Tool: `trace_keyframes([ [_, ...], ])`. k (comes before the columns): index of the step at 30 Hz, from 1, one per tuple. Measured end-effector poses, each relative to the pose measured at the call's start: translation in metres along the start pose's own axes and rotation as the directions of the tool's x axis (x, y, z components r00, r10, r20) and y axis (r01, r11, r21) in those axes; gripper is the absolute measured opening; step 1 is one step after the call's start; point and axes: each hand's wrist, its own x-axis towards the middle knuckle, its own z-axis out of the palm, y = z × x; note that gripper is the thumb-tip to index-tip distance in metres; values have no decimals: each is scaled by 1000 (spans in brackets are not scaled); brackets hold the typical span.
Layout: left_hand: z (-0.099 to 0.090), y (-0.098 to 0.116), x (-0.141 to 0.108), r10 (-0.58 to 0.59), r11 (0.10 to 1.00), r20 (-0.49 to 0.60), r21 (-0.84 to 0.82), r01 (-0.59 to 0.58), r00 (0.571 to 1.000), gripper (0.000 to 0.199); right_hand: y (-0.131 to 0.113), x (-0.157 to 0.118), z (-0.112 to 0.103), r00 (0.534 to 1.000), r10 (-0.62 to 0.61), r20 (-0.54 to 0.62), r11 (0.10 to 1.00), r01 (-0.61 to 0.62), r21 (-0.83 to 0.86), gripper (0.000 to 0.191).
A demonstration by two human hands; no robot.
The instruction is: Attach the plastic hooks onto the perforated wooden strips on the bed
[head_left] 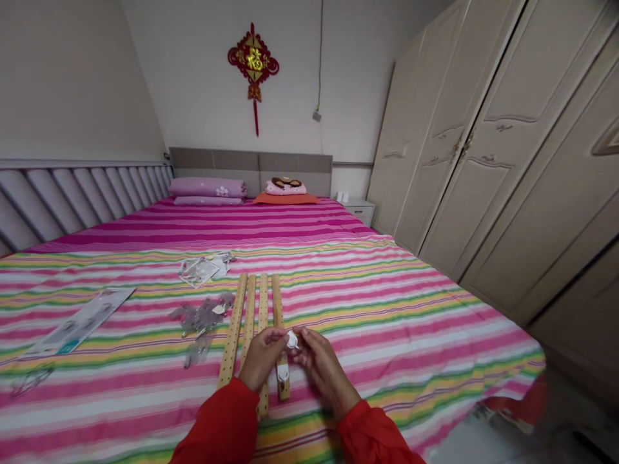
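Over the rightmost wooden strip [278,309], both hands meet at a small white piece [292,339]; the left hand [264,354] pinches its left edge between thumb and fingers; the right hand [322,364] closes its fingertips on the opposite side; a thin, light-coloured part projects toward the right hand, its exact form too small to tell.

Below the hands, a white hook plate [283,372] lies on the near end of the rightmost wooden strip; to the left of that strip, three more wooden strips [233,335] lie lengthwise on the striped bedspread [411,335], with small holes visible along them; the left hand and forearm partly cover the middle strips.

Left of the strips, a group of clear packets [206,314] lies loose, with small contents not identifiable; beyond it rests a second pile of packaging [206,269]; farther left, a long printed card [84,322] lies at a slant; nearer the person, a thin looped item [33,379] lies flat.

At the far end of the bed, purple pillows [207,188] are stacked against the headboard [232,164]; to their right, a folded pink item [286,187] rests on an orange cloth [285,199].
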Motion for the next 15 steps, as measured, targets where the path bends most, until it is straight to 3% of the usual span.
trace_keyframes([
  [10,-11,21,23,49,996,3,72,-49,999,38,0,23,9,992,-109,-69,969,90,-229,30],
  [15,-19,15,42,59,998,-88,32,-56,994,43,-5,46,18,989,-102,-104,966,73,-248,32],
])
